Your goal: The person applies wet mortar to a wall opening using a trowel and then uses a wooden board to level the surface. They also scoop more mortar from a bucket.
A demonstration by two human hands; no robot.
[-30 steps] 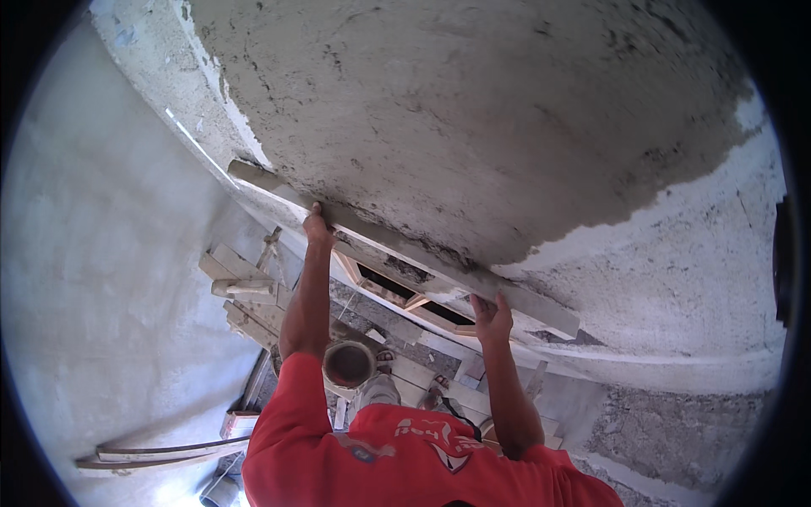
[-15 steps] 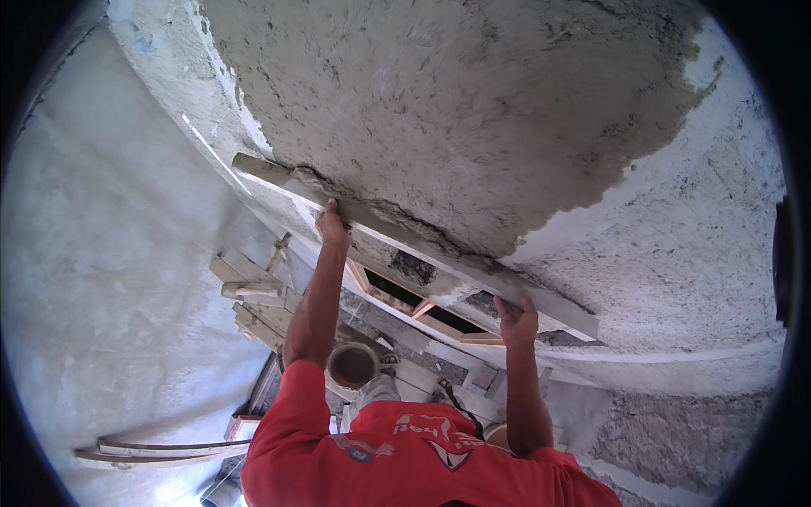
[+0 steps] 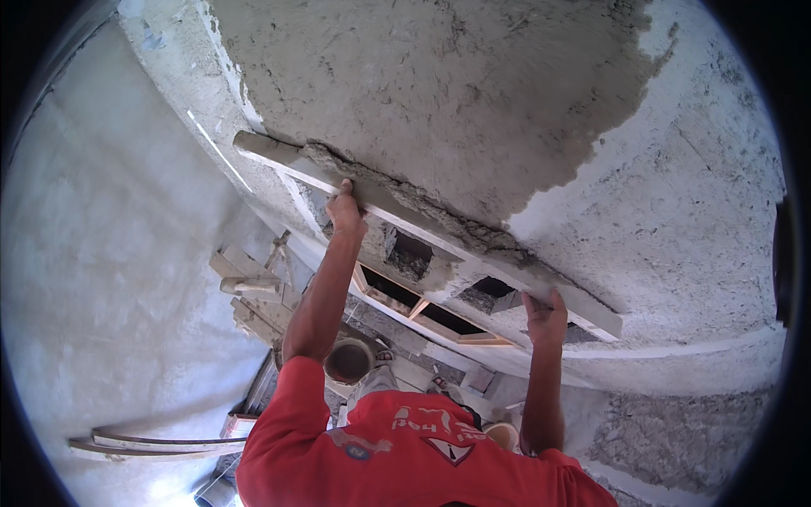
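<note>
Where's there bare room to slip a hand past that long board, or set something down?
Between the left hand and right hand, the long board's lower edge looks free. A small patch of plank shows between the feet. It's crowded along the upper edge, banked with mortar, and by the bucket.

One left hand (image 3: 346,211) and one right hand (image 3: 547,319), two in all; one long board (image 3: 481,258); two rough dark holes (image 3: 411,252) between the hands; one wooden frame (image 3: 418,310) with two openings (image 3: 389,290); one open bucket (image 3: 372,362); two feet (image 3: 384,356); at near left, two long strips (image 3: 169,443).
</note>
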